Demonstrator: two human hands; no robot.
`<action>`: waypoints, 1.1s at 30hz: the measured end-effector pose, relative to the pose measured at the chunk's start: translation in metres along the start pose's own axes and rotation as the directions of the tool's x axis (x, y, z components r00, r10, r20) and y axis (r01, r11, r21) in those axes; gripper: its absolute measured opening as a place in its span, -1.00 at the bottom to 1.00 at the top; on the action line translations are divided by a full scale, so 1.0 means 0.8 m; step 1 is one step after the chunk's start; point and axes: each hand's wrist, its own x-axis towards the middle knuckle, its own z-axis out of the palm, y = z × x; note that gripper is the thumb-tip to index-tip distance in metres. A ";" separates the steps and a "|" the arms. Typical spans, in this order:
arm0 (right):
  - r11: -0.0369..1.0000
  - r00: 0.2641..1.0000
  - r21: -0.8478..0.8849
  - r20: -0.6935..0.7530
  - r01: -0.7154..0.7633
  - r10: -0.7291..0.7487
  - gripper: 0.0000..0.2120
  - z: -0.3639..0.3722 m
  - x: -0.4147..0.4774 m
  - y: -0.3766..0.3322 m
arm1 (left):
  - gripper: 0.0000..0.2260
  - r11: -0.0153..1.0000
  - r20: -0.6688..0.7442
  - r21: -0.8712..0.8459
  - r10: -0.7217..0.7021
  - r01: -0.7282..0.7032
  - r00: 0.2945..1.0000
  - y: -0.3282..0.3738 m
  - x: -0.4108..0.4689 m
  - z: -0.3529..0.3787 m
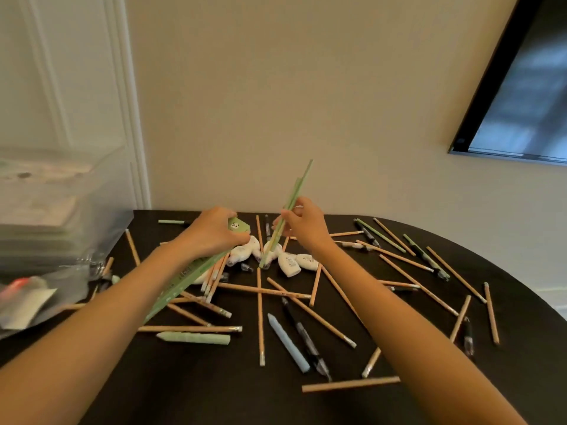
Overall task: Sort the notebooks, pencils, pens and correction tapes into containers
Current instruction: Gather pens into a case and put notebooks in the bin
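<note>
Left hand (214, 231) grips a green notebook (181, 280). Right hand (303, 225) pinches green pens (294, 191) upright. Correction tapes (288, 263) lie between both hands

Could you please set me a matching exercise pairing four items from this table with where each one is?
Items:
1 green panda notebook
2 slim green pens
3 white correction tapes
4 pale blue pen

Places:
A lying flat beside a black pen
B gripped by the left hand
C clustered together between the wrists
D held by the right hand

Pairs: 1-B, 2-D, 3-C, 4-A
</note>
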 end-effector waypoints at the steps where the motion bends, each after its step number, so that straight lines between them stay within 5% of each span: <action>1: 1.000 1.000 0.006 0.021 -0.008 0.008 -0.89 0.011 -0.014 0.001 | -0.56 1.000 -0.010 0.002 -0.006 0.006 1.000 -0.005 -0.010 -0.003; 8: 0.998 0.994 -0.065 0.112 0.015 -0.008 -0.67 0.078 -0.098 0.012 | -0.51 0.995 -0.023 -0.039 0.086 -0.087 0.996 -0.027 -0.086 -0.028; 23: 0.987 0.988 0.054 0.033 -0.151 0.150 -0.70 0.091 -0.099 0.013 | -0.42 0.999 -0.036 -0.021 0.024 -0.024 0.999 -0.059 -0.110 -0.010; 28: 0.993 1.000 -0.116 -0.007 -0.004 0.003 -0.73 0.082 -0.091 -0.001 | -0.42 0.997 -0.069 -0.048 0.053 -0.057 0.996 -0.050 -0.102 -0.011; 33: 0.931 0.990 -0.346 0.114 0.116 -0.081 -0.73 0.086 -0.104 0.001 | -0.45 0.992 -0.071 -0.088 0.088 -0.094 0.994 -0.045 -0.098 -0.005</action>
